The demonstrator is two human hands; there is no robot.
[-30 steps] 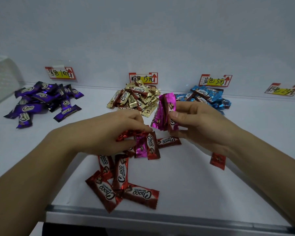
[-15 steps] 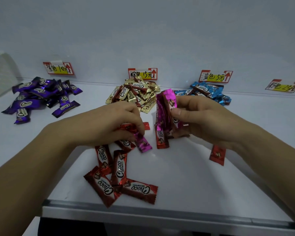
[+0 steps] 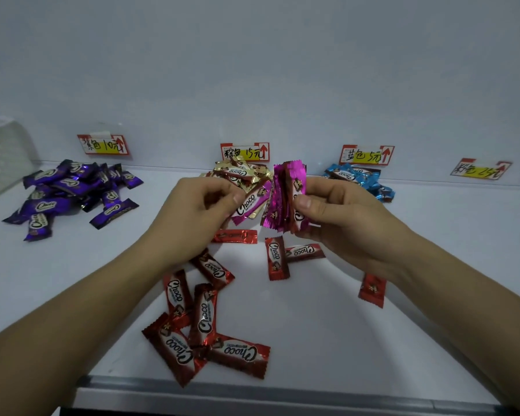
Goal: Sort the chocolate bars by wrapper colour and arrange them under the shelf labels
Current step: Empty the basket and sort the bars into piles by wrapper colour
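The white shelf (image 3: 433,295) runs wide in front of the person, and both bare forearms reach in over its front edge. The right hand (image 3: 339,217) is raised above the middle of the shelf, thumb and curled fingers clamped on a stack of pink bars (image 3: 285,199) held on edge. The left hand (image 3: 198,208) is level with it, thumb and fingertips pinching a single pink bar (image 3: 249,205) that tilts up with its end just beside the stack. At the back left lies the purple pile (image 3: 69,193), the biggest heap. The gold pile (image 3: 240,172) sits behind the hands, and the blue pile (image 3: 357,175) is partly hidden by the right hand. Red bars (image 3: 204,331) lie loose on the near shelf, several overlapping by the front edge, with one red bar (image 3: 372,291) alone by the right wrist. A white basket (image 3: 3,157) stands at the far left. Four handwritten labels are stuck on the back wall: the purple label (image 3: 102,144), the gold label (image 3: 244,151), the blue label (image 3: 367,154) and a fourth label (image 3: 481,169) further right.
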